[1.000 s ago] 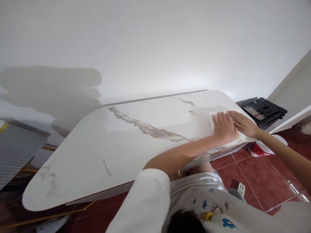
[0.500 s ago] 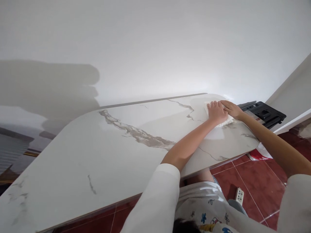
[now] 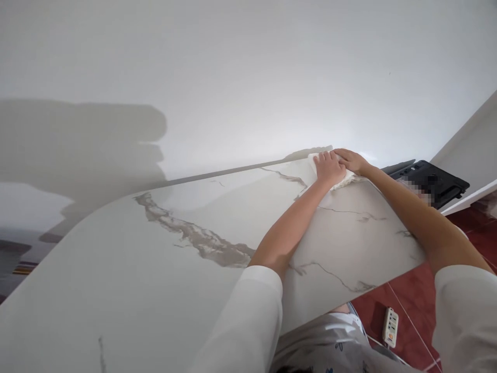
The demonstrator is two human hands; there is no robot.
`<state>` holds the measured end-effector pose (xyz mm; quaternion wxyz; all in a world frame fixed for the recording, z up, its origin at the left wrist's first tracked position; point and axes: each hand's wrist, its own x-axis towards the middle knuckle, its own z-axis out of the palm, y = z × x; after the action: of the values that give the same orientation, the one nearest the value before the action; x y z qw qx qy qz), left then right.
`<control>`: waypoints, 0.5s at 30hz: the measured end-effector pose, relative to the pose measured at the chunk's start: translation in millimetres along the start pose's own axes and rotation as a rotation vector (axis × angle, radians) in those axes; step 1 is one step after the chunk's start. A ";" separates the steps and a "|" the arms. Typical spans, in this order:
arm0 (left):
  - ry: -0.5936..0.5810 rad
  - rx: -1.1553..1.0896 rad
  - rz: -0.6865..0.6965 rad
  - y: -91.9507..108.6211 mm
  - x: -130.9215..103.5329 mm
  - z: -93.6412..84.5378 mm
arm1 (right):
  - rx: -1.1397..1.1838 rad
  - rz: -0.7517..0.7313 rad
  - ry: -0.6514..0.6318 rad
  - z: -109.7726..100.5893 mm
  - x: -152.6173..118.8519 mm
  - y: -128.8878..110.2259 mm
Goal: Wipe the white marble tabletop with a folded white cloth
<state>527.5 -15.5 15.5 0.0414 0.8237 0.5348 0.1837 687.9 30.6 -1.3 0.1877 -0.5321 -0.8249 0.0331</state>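
Observation:
A white cloth (image 3: 343,182) lies on the white marble-patterned tabletop (image 3: 155,295), near its far edge by the wall. My left hand (image 3: 329,169) presses down on the cloth, fingers bent over it. Beside it, my right hand (image 3: 352,161) also rests on the cloth, its fingertips touching the left hand. The hands cover the cloth's middle, so only its edges show. Both arms reach forward across the table.
Behind the far edge rises a white wall (image 3: 248,77). A black plastic case (image 3: 442,178) stands beyond the table's right end. A power strip (image 3: 390,327) lies on the red tiled floor (image 3: 417,300).
Both hands have slid the cloth toward the far edge and a little left, closer to the wall. My view has shifted forward over the table.

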 end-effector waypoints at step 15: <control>0.005 0.035 0.058 20.3 24.6 13.4 | -0.044 0.105 0.005 -13.9 -11.5 23.4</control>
<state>558.7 -0.4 14.8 0.0205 0.8390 0.5140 0.1774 717.1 28.4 2.4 0.1758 -0.5787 -0.7960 0.0233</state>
